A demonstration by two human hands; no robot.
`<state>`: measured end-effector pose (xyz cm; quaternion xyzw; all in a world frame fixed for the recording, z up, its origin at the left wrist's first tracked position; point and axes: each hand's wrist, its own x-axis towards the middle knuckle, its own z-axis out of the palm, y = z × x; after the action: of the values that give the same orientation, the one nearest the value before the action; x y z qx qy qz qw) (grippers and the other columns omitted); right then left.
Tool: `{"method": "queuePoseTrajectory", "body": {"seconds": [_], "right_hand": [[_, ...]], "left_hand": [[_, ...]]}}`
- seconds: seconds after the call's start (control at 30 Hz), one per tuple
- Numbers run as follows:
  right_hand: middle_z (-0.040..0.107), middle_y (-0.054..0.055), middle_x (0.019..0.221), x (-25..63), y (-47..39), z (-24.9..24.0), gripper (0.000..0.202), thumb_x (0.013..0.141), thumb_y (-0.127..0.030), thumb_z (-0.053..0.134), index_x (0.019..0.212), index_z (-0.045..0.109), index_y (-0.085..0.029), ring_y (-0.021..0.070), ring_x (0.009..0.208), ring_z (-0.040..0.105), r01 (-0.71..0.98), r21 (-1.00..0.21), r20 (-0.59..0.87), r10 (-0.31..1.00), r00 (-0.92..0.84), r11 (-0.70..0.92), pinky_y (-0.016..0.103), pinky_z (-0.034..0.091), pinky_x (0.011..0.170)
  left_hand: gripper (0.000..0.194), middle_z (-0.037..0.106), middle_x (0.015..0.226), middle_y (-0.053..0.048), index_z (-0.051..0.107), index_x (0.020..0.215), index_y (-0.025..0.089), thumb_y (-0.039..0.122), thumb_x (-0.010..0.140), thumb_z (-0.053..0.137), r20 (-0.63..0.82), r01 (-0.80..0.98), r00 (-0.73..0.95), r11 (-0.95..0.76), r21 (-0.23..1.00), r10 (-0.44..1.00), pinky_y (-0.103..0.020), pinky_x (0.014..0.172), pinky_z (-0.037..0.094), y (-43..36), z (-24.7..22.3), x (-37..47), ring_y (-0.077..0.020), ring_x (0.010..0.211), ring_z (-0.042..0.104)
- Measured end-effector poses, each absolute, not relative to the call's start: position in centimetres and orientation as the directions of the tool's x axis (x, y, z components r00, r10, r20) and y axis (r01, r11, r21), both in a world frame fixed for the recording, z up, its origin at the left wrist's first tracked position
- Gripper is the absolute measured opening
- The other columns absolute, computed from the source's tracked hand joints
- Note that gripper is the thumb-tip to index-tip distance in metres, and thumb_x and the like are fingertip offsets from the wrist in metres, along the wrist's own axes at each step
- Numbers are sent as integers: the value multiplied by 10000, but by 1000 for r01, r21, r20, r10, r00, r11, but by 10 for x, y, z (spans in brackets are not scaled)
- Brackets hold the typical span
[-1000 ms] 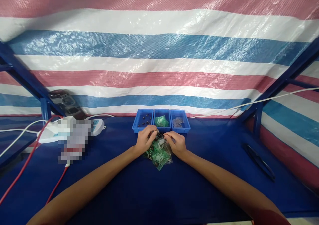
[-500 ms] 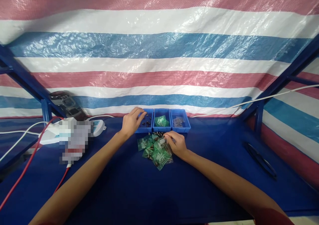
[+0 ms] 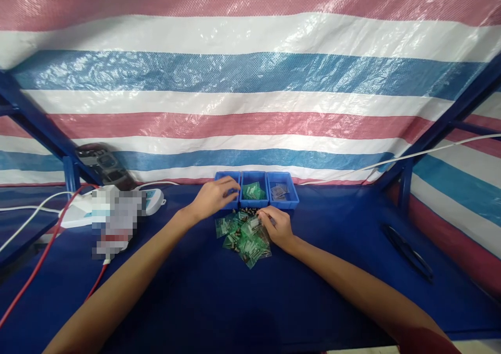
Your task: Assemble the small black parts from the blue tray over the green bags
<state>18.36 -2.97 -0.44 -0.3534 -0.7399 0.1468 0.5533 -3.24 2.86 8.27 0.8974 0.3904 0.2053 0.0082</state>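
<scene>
My left hand (image 3: 214, 196) is over the left blue bin (image 3: 227, 176), fingers apart and pointing right, with nothing visible between them; it hides most of that bin's contents. My right hand (image 3: 277, 225) is closed at the right edge of a pile of small green bags (image 3: 250, 243), its thumb and finger pinched on something too small to make out. Small dark metal pieces (image 3: 247, 213) lie at the pile's back edge. Green bags (image 3: 253, 190) rest in the middle blue bin (image 3: 254, 203), and small clear bags (image 3: 279, 191) in the right blue bin (image 3: 284, 205).
On the blue table (image 3: 235, 307), a white power strip (image 3: 80, 213) with cables and a blurred device (image 3: 123, 218) sit at left. Dark glasses (image 3: 407, 252) lie at right. A striped sheet (image 3: 250, 101) hangs behind, between blue frame posts.
My left hand has moved right and slightly down, now covering more of the left bin. My right hand stays in nearly the same place.
</scene>
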Motion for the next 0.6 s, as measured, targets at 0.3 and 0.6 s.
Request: {"method": "queuePoseTrajectory", "body": {"seconds": [0.3, 0.6], "right_hand": [[534, 16, 628, 184, -30, -6, 236, 913, -247, 435, 779, 611, -164, 136, 563, 496, 439, -623, 713, 701, -24, 648, 270, 396, 569], [544, 21, 643, 184, -29, -5, 236, 918, -242, 428, 783, 606, -165, 135, 568, 496, 426, -622, 708, 705, -54, 657, 268, 387, 568]], "left_hand": [[410, 587, 1067, -24, 589, 1098, 258, 376, 723, 706, -18, 505, 860, -846, 172, 510, -235, 640, 387, -1, 76, -11, -183, 826, 617], [188, 601, 1064, -17, 643, 978, 244, 220, 791, 640, 52, 410, 903, -892, 189, 426, -225, 640, 393, 3, 70, -13, -152, 797, 621]]}}
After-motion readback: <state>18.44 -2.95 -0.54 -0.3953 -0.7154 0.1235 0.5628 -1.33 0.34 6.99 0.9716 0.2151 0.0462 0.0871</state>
